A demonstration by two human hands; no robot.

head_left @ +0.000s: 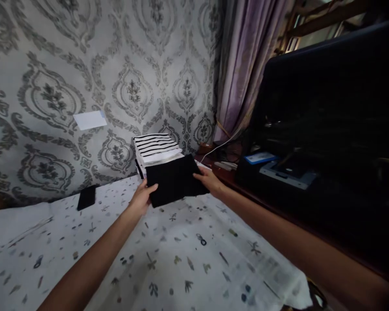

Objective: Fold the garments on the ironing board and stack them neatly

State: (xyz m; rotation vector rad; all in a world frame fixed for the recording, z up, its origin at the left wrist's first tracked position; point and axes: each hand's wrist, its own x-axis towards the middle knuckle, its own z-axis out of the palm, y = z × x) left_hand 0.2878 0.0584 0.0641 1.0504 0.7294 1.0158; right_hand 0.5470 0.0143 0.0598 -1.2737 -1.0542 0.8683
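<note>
A folded black cloth point(178, 179) is held up between my two hands, in front of a stack of folded cloths. My left hand point(143, 196) grips its left edge, thumb on the near face and the other fingers behind. On the right edge, my right hand point(207, 178) pinches the cloth with the thumb in front; its other fingers are partly hidden. Behind it, a black-and-white striped folded cloth point(155, 144) tops the stack. The lower part of that stack is hidden by the black cloth.
A patterned white sheet point(168, 242) covers the surface below. A black phone point(87, 198) lies by the wall at left. To the right stands a large dark television point(327, 121), near a white cable point(220, 144) and a purple curtain point(243, 56). White fabric point(16, 222) lies far left.
</note>
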